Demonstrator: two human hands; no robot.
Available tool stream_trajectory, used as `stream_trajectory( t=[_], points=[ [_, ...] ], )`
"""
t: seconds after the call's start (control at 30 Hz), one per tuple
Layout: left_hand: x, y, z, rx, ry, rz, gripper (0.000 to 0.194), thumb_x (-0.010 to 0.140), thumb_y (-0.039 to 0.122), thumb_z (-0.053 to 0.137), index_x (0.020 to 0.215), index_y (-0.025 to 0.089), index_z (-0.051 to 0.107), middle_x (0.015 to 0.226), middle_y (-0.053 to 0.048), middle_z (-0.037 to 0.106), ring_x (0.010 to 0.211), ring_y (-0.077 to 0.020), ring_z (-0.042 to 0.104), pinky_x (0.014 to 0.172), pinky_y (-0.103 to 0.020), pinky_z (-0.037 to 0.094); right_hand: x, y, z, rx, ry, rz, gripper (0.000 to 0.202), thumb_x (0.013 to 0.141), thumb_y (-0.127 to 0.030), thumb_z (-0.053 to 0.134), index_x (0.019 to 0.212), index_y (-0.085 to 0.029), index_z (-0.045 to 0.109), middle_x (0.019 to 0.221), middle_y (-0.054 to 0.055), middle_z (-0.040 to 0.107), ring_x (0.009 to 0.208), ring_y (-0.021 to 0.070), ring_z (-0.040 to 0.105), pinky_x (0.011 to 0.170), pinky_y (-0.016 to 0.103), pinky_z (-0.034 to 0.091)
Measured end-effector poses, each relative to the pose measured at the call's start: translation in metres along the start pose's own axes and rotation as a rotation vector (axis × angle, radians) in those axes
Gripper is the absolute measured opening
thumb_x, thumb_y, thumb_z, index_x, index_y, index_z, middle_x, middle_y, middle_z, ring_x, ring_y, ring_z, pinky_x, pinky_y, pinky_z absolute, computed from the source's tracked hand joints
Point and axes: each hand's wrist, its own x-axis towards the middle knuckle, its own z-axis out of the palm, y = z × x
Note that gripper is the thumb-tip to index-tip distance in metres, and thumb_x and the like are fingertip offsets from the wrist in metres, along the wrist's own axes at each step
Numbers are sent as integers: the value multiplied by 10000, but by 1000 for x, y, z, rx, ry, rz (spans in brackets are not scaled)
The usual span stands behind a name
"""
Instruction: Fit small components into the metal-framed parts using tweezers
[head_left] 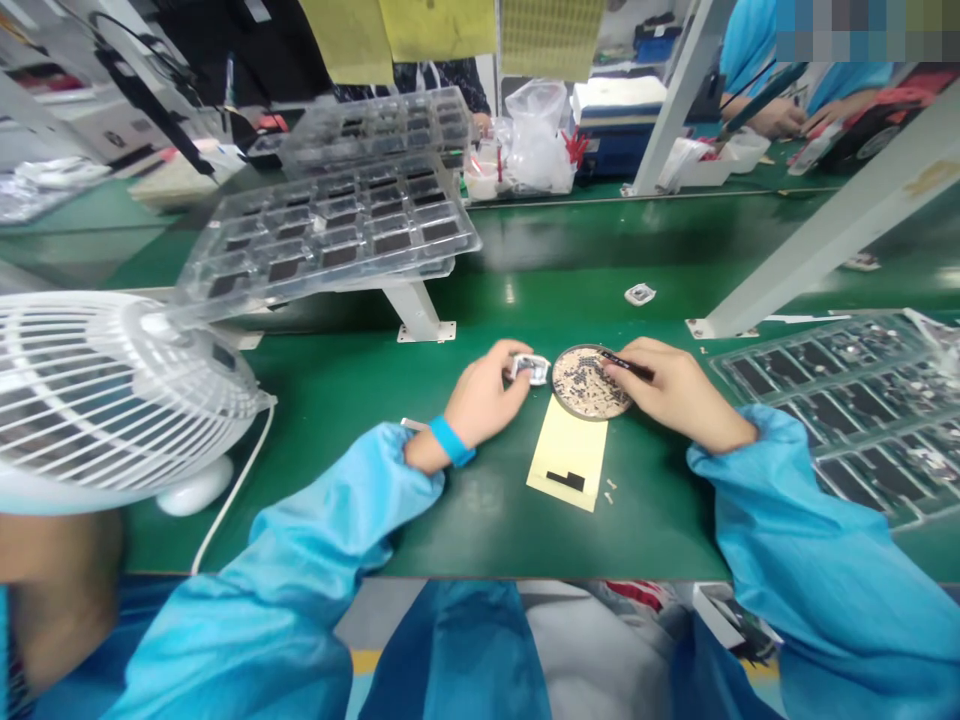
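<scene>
Pinched between the thumb and fingers of my left hand (491, 392) is a small white plastic housing (531, 369) with a grey inside. My right hand (667, 385) grips dark tweezers (626, 364), their tips over a round shallow dish (586, 398). Many tiny dark parts lie scattered across the dish's pale bottom. The dish overlaps the top of a yellow paper sheet (571, 445), which has black strips (565, 481) stuck near its lower end. A few tiny pale bits (610, 490) rest right of the sheet.
A white fan (120, 400) stands at the left. Clear compartment trays (330, 230) sit on the raised shelf, and another parts tray (847, 400) lies at the right. One more white housing (640, 294) is farther back. White posts (810, 215) rise from the green bench. Other people sit nearby.
</scene>
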Motion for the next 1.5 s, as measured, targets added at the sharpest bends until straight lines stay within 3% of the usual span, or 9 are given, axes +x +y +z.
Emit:
stream_trajectory(
  t=[0.1,0.23,0.33,0.43,0.53,0.63,0.8,0.97,1.5],
  points=[
    [55,-21,-8,76,-39,-76,308,923,238,566,1217,171,628,900,-62,736,857,-211,692,833,-352,526,1,14,-3,-33,4,45,190,973,-329,606,957,-185,727,929,62,687,834,212,645,747,351,506],
    [87,-40,-21,268,57,-123,538,885,341,660,1360,109,557,1279,-201,633,1250,-349,553,1064,-527,410,0,14,-2,-18,14,37,203,974,-351,607,934,-189,723,907,52,684,815,203,642,718,339,497],
    [56,-45,-41,305,94,-69,611,906,385,646,1418,85,495,1428,-220,522,1328,-326,488,1129,-515,367,-2,9,-3,-23,13,5,190,978,-343,604,945,-197,721,911,49,682,818,201,639,728,339,493],
    [-7,-45,-66,262,-13,-5,361,933,396,614,1232,195,641,1242,-89,663,1164,-218,610,1070,-397,460,-5,0,-3,-7,28,-35,176,981,-330,601,989,-204,723,938,58,683,843,209,644,751,345,500],
    [-67,-47,-87,292,-203,59,312,875,443,689,1124,256,685,1290,-72,613,1243,-257,548,1086,-444,438,-8,-12,0,48,36,-76,165,982,-313,603,1033,-211,723,987,65,688,883,213,653,781,346,513],
    [-97,-49,-94,400,-188,16,183,900,403,660,984,245,696,1324,-78,574,1281,-282,503,1071,-463,418,-11,-24,7,123,13,-134,161,979,-292,612,1074,-219,719,1032,64,699,957,218,659,843,352,527],
    [-96,-45,-88,427,-209,43,186,937,405,606,913,236,678,1179,-62,644,1153,-256,560,995,-415,433,-18,-36,22,159,-59,-175,148,972,-265,617,1054,-202,723,995,60,703,926,198,656,835,341,537],
    [-96,-41,-81,450,-148,34,277,936,453,596,1097,239,667,1050,-60,678,1003,-245,595,893,-380,460,-22,-38,29,147,-129,-215,149,984,-233,586,1030,-187,719,949,55,691,894,181,646,812,320,525],
    [-94,-35,-69,450,-112,-14,322,932,519,545,985,235,687,1036,-63,700,985,-266,620,901,-400,476,-18,-31,34,139,-61,-196,99,942,-221,636,953,-190,730,920,48,715,889,174,667,816,279,521]
  ],
)
